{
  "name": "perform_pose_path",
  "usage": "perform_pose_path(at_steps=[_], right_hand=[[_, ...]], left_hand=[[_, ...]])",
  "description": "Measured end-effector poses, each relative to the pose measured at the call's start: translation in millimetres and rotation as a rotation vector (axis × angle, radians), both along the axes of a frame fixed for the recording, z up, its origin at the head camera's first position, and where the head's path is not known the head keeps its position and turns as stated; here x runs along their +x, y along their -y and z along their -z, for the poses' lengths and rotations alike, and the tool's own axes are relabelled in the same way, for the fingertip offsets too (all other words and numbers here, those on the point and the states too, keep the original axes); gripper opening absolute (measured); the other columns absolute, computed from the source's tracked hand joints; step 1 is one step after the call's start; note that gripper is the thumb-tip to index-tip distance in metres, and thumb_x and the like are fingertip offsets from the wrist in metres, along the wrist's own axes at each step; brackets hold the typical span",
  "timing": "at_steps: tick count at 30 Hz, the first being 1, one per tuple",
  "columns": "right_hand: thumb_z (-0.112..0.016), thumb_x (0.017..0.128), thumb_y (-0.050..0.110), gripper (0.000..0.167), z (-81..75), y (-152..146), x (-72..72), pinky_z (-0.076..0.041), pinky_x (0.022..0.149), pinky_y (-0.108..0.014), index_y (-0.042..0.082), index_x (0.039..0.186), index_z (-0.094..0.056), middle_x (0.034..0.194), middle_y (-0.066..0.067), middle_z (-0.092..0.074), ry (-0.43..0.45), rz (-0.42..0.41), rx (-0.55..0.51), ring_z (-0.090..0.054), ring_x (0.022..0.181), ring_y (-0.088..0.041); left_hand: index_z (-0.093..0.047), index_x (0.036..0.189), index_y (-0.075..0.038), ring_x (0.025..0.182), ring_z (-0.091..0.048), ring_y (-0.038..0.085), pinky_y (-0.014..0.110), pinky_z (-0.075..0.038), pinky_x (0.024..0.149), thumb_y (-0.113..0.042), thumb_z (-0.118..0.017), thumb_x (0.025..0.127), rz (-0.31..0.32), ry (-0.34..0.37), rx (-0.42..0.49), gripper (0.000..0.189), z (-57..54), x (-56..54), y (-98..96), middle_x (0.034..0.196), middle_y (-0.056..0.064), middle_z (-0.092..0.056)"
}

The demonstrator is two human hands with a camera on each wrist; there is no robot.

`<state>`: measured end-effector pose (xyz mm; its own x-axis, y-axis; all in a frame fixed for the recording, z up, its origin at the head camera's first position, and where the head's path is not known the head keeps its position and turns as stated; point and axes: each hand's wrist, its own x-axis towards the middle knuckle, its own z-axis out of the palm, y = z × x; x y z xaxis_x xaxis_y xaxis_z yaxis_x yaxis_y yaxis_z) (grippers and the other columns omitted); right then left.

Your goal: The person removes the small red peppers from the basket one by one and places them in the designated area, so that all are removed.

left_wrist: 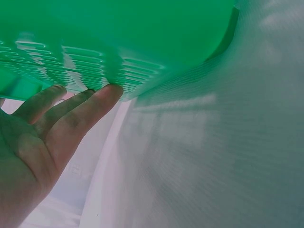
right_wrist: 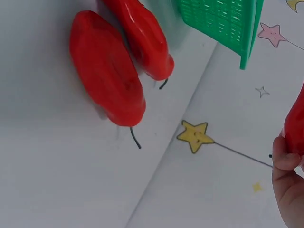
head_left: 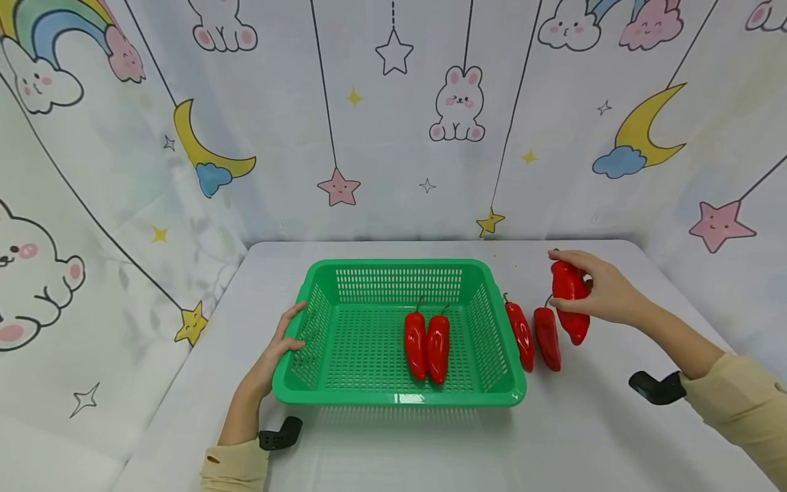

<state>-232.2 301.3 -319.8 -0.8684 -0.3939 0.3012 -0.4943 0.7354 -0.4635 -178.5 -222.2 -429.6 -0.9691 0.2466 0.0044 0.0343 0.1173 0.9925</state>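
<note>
My right hand (head_left: 605,290) holds a red chili pepper (head_left: 567,279) above the table, thumb across its front and fingers behind. In the right wrist view, only part of that pepper (right_wrist: 297,126) shows, at the right edge. My left hand (head_left: 270,362) grips the left rim of a green plastic basket (head_left: 399,398), its thumb over the rim. From the left wrist view, the fingers (left_wrist: 102,97) press against the slotted outer wall. Inside the basket, right of its middle, two red peppers (head_left: 415,345) lie side by side with stems pointing away.
Between the basket and my right hand, two more red peppers (head_left: 547,338) lie on the white table (head_left: 393,451). The nearer one to the basket (head_left: 520,335) sits right by its wall. Behind the table hangs a cartoon-printed cloth (head_left: 393,137).
</note>
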Motion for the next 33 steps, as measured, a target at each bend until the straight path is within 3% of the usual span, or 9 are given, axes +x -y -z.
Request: perform_pose_path(at_steps=[20, 33], right_hand=[[-0.082, 0.060, 0.008, 0.081, 14.3, -22.9, -0.8, -0.051, 0.057, -0.043, -0.001, 0.130, -0.043, 0.116, -0.022, -0.046, 0.007, 0.041, 0.019, -0.044, 0.096, -0.038], [-0.082, 0.060, 0.013, 0.080, 36.7, -33.7, -1.6, -0.051, 0.056, -0.045, -0.002, 0.128, -0.043, 0.114, -0.025, -0.045, 0.043, 0.065, 0.040, -0.044, 0.095, -0.041]], left_hand=[[-0.010, 0.147, -0.023, 0.128, -0.017, 0.035, 0.043, -0.030, 0.089, -0.012, -0.036, 0.082, -0.010, -0.007, -0.016, 0.071, 1.1, 0.4, 0.4, 0.150, 0.010, 0.002], [-0.010, 0.147, -0.023, 0.127, -0.018, 0.035, 0.042, -0.030, 0.089, -0.012, -0.037, 0.082, -0.008, -0.001, -0.008, 0.071, 0.3, 0.3, 0.3, 0.150, 0.011, 0.000]])
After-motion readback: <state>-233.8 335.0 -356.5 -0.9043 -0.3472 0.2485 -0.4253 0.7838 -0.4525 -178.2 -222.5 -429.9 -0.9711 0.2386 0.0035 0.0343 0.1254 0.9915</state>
